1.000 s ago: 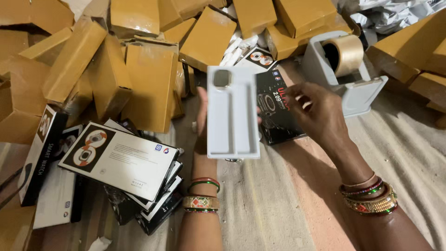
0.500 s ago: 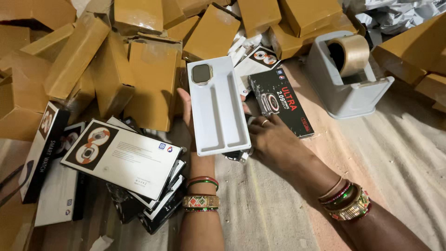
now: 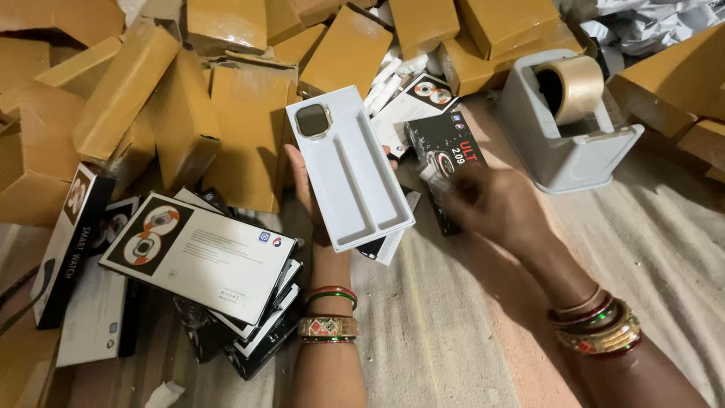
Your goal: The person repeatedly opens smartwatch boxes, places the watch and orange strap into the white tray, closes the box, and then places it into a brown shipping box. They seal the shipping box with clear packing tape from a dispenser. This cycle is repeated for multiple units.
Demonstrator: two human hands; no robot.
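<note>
My left hand (image 3: pixel 303 189) holds a white plastic tray (image 3: pixel 355 177) from beneath, tilted toward me. A square watch face (image 3: pixel 312 120) sits in the tray's top corner; its two long slots are empty. My right hand (image 3: pixel 495 204) is blurred, just right of the tray and over a black box lid (image 3: pixel 447 155) lying on the cloth. Its fingers are curled around something small and pale, which I cannot make out. Both wrists wear coloured bangles.
A grey tape dispenser (image 3: pixel 563 151) with a brown tape roll stands at the right. Many tan cardboard boxes (image 3: pixel 245 125) are heaped across the back and left. A stack of white and black flat product boxes (image 3: pixel 204 261) lies at lower left on the striped cloth (image 3: pixel 453 332).
The tray has tilted and shifted left in my left hand. My right hand dropped from the tray's right edge to over the black lid and moved right.
</note>
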